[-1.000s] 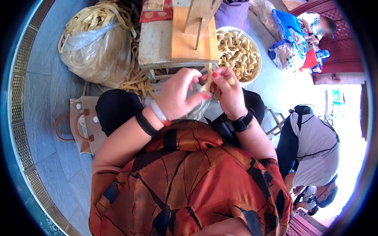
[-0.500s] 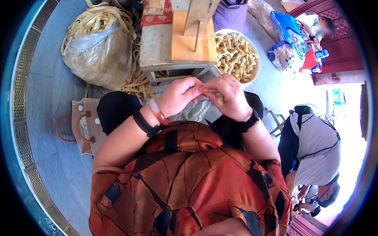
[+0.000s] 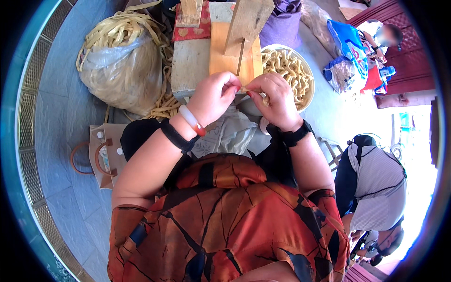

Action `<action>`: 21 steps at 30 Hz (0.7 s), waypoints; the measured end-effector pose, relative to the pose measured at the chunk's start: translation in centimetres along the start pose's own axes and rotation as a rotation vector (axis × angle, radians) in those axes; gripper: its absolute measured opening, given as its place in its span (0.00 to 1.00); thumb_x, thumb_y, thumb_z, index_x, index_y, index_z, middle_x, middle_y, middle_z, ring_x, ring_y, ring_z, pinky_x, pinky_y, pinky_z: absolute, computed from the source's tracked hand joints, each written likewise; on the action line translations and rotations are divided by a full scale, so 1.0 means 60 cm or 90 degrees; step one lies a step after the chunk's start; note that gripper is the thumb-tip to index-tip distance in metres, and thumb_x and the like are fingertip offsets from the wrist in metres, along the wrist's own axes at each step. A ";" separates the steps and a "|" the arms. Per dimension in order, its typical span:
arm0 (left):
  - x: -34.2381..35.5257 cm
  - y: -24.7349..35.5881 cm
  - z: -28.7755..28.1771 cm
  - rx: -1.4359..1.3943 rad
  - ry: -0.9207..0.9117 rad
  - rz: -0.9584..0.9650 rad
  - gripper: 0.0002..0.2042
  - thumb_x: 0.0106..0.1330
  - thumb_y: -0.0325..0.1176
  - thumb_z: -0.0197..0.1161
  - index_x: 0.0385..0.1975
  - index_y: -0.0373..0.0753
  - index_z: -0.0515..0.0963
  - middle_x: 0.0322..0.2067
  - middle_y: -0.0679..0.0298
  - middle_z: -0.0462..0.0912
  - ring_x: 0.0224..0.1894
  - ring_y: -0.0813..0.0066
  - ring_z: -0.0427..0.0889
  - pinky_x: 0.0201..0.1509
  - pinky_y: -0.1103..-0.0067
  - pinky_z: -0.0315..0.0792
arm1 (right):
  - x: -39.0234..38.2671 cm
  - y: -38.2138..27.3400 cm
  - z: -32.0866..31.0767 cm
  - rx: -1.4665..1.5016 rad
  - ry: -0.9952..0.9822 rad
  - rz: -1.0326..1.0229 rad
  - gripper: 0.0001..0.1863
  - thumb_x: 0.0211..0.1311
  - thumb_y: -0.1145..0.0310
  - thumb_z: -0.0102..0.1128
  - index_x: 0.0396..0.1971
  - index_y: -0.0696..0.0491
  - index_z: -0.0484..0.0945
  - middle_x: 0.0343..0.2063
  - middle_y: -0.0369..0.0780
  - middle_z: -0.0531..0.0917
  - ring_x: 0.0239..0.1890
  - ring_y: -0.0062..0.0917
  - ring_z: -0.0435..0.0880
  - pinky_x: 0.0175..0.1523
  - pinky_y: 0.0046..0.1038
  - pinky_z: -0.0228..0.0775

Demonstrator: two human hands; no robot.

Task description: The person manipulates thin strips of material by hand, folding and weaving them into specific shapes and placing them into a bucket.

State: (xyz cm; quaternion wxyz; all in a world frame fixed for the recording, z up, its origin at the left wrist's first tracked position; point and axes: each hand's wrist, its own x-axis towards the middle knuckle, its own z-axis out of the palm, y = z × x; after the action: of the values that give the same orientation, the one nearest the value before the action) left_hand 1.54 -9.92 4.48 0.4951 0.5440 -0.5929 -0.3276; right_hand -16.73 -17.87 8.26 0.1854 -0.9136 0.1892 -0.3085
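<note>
Both my hands pinch one short tan strip (image 3: 244,89), just in front of a thin upright rod (image 3: 241,58) on an orange wooden board. My left hand (image 3: 215,96) holds the strip's left end between thumb and fingertips. Curled around the other end is my right hand (image 3: 275,97), with a bit of the strip showing below its fingers. A wooden plank (image 3: 246,26) stands upright behind the rod. Beside my right hand is a round white bowl (image 3: 312,88) full of knotted tan pieces (image 3: 293,70). Part of the strip is hidden inside my fingers.
On the left sits a clear plastic bag (image 3: 120,77) heaped with long tan strips (image 3: 127,23). A beige handbag (image 3: 110,136) stands on the floor. Plastic packages (image 3: 347,56) lie at the far right. One person (image 3: 376,183) bends over at right; another (image 3: 376,35) is farther back.
Both hands have moved away from me, up toward the board and rod, still holding the strip. Its middle is now stretched between the fingertips. The view has shifted slightly.
</note>
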 end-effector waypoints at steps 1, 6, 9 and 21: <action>0.008 -0.005 0.002 0.027 0.019 0.006 0.04 0.63 0.22 0.60 0.36 0.33 0.75 0.29 0.63 0.81 0.31 0.79 0.81 0.37 0.82 0.75 | 0.005 0.006 0.004 -0.012 0.004 0.000 0.09 0.46 0.77 0.65 0.29 0.52 0.78 0.27 0.39 0.80 0.33 0.37 0.78 0.40 0.35 0.71; 0.032 -0.024 0.016 0.167 0.117 0.052 0.04 0.60 0.22 0.61 0.34 0.35 0.75 0.29 0.58 0.82 0.30 0.68 0.83 0.35 0.78 0.76 | 0.016 0.031 0.023 -0.028 0.026 0.032 0.08 0.46 0.77 0.64 0.29 0.53 0.78 0.26 0.40 0.80 0.33 0.37 0.78 0.41 0.35 0.71; 0.041 -0.030 0.020 0.221 0.138 0.054 0.05 0.59 0.25 0.63 0.32 0.37 0.75 0.28 0.57 0.81 0.29 0.62 0.82 0.33 0.73 0.75 | 0.020 0.043 0.027 -0.041 0.025 0.050 0.08 0.46 0.76 0.64 0.28 0.53 0.78 0.26 0.39 0.80 0.34 0.37 0.79 0.41 0.35 0.71; -0.001 -0.012 -0.021 0.266 0.059 0.102 0.03 0.62 0.27 0.58 0.32 0.38 0.72 0.28 0.57 0.78 0.31 0.56 0.78 0.33 0.69 0.72 | -0.027 0.126 -0.015 -0.107 0.059 0.281 0.06 0.55 0.72 0.62 0.33 0.54 0.80 0.34 0.41 0.82 0.37 0.37 0.81 0.44 0.34 0.73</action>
State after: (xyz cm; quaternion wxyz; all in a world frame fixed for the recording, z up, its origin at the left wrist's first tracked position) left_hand 2.96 -9.79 4.18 0.4227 0.6008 -0.6656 -0.1318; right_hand -20.24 -23.83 4.69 0.1629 -0.8472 0.4177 -0.2849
